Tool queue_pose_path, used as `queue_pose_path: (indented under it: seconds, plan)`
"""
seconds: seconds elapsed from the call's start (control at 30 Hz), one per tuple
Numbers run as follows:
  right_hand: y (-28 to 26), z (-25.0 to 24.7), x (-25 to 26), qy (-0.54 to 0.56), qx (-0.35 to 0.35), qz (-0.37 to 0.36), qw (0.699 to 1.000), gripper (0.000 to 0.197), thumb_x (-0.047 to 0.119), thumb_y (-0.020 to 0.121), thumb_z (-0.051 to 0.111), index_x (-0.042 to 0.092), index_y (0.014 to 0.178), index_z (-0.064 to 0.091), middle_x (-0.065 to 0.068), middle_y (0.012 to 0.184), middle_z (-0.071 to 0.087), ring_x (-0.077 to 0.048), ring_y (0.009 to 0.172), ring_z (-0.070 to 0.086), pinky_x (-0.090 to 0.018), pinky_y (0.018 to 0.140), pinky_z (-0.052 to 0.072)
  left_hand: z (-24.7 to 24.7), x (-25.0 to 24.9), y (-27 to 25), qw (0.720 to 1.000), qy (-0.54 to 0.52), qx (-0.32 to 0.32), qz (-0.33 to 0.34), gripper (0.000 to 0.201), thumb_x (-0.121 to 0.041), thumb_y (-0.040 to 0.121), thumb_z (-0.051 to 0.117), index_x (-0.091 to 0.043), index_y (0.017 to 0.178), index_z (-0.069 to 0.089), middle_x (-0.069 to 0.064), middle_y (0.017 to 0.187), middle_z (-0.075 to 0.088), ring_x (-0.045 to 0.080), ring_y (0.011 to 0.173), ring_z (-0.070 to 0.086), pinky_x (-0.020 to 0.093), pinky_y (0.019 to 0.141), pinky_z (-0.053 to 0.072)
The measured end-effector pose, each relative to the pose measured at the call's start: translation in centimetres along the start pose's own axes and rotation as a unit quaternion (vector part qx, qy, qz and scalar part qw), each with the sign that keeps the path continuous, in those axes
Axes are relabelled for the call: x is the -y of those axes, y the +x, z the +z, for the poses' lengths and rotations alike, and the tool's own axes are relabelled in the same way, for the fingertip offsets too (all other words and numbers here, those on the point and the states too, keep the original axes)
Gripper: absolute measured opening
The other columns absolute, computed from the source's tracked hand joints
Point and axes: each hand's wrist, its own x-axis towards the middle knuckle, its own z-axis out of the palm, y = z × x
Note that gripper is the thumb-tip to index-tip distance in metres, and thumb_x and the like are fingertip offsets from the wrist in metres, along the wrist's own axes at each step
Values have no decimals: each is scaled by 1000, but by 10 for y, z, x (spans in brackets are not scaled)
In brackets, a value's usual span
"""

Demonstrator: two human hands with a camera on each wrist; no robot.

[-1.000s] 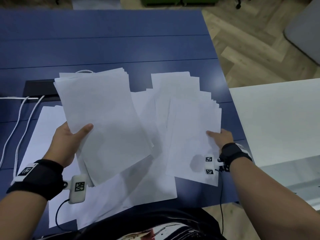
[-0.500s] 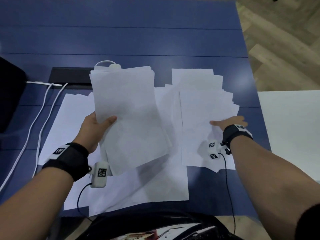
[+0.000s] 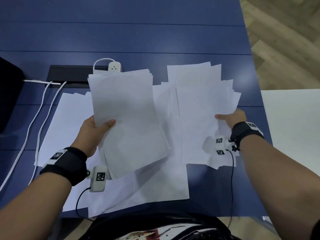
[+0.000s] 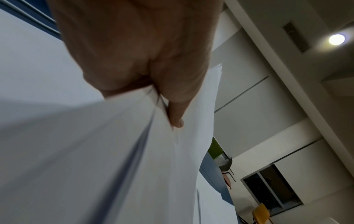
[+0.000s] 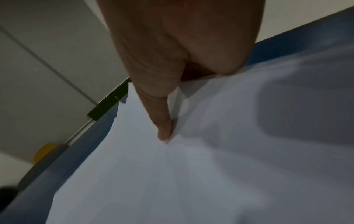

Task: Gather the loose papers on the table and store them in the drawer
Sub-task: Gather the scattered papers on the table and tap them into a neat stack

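Note:
My left hand (image 3: 97,130) grips a stack of white papers (image 3: 128,118) lifted above the blue table (image 3: 155,37), thumb on top and fingers hidden beneath; the left wrist view shows the same thumb (image 4: 178,106) pressed on the stack (image 4: 95,151). My right hand (image 3: 232,118) pinches the right edge of a second fanned pile of papers (image 3: 202,115) at the table's right side, thumb on top, as in the right wrist view (image 5: 162,121). More loose sheets (image 3: 69,122) lie flat under and around both piles. No drawer is in view.
A white power strip (image 3: 114,67) and black cable tray (image 3: 69,73) sit behind the left stack, with white cables (image 3: 39,122) running down the left. A dark object (image 3: 8,94) is at far left. A white surface (image 3: 290,129) adjoins the table's right edge.
The head view has tilted down and closer. My left hand has turned its stack more upright, and my right hand has slid outward along the right pile's edge and taken hold of it.

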Motion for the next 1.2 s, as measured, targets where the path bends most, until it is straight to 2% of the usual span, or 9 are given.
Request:
queue_pose_path:
  seconds: [0.17, 0.27, 0.4, 0.63, 0.7, 0.8, 1.0, 1.07, 1.2]
  plan:
    - [0, -5, -7, 79, 88, 41, 992, 60, 22, 60, 101, 14, 115, 77, -2, 114, 79, -30, 106, 75, -49, 101, 58, -3, 6, 0, 1000, 4, -1, -7, 26, -18, 99, 75, -18, 124, 75, 3, 118, 82, 28, 108, 78, 43, 95, 59]
    - [-6, 4, 5, 30, 44, 2, 999, 56, 22, 69, 97, 8, 119, 74, -4, 116, 75, -29, 105, 73, -42, 98, 58, -3, 11, -1, 1000, 7, -2, -12, 25, -17, 99, 75, -19, 124, 75, 2, 117, 82, 28, 108, 78, 44, 96, 59]
    - [-10, 23, 16, -108, 0, -23, 994, 62, 41, 68, 89, 10, 118, 70, -16, 125, 70, -38, 120, 64, -50, 100, 56, -4, 14, -3, 1000, 17, -4, -20, 23, -18, 99, 75, -21, 122, 76, 2, 117, 82, 28, 108, 78, 44, 97, 59]
    - [-21, 35, 18, 14, 2, 87, 996, 96, 31, 68, 97, 6, 139, 37, -6, 120, 55, -31, 105, 59, -51, 96, 56, -7, 27, -7, 998, 41, -8, -45, 25, -18, 98, 77, -19, 123, 75, 2, 116, 82, 30, 108, 77, 45, 97, 59]
    - [-22, 34, 17, 34, 43, 79, 995, 81, 30, 64, 98, 7, 129, 56, -5, 116, 69, -31, 98, 66, -50, 95, 58, -8, 31, -8, 997, 52, -13, -52, 28, -18, 98, 77, -16, 125, 74, 5, 116, 81, 30, 106, 77, 42, 94, 59]
    - [-25, 33, 19, 43, 71, 56, 995, 46, 19, 77, 92, 7, 115, 68, -7, 100, 74, -30, 83, 67, -42, 87, 56, -11, 42, -7, 995, 70, -15, -66, 34, -20, 97, 78, -14, 129, 72, 6, 118, 80, 30, 107, 76, 45, 96, 59]
    - [-41, 37, 33, 106, 73, 7, 992, 37, 8, 80, 86, 7, 113, 70, -16, 121, 74, -32, 102, 71, -46, 98, 59, -11, 66, -2, 989, 109, -14, -97, 37, -22, 98, 77, -12, 133, 68, 11, 121, 76, 36, 109, 72, 52, 100, 58]
    - [-44, 38, 34, 117, 77, 10, 990, 38, 17, 79, 87, 13, 113, 72, -13, 124, 74, -32, 107, 70, -48, 102, 57, -10, 74, -1, 986, 127, -6, -112, 34, -23, 99, 76, -13, 131, 67, 13, 124, 74, 38, 111, 71, 56, 103, 57]
    - [-14, 46, 8, 3, 45, -2, 999, 92, 60, 43, 88, 23, 124, 68, -7, 129, 70, -34, 128, 59, -50, 106, 54, -9, 88, 0, 983, 125, 4, -133, 28, -20, 100, 74, -17, 127, 68, 13, 123, 75, 38, 111, 71, 59, 105, 55]
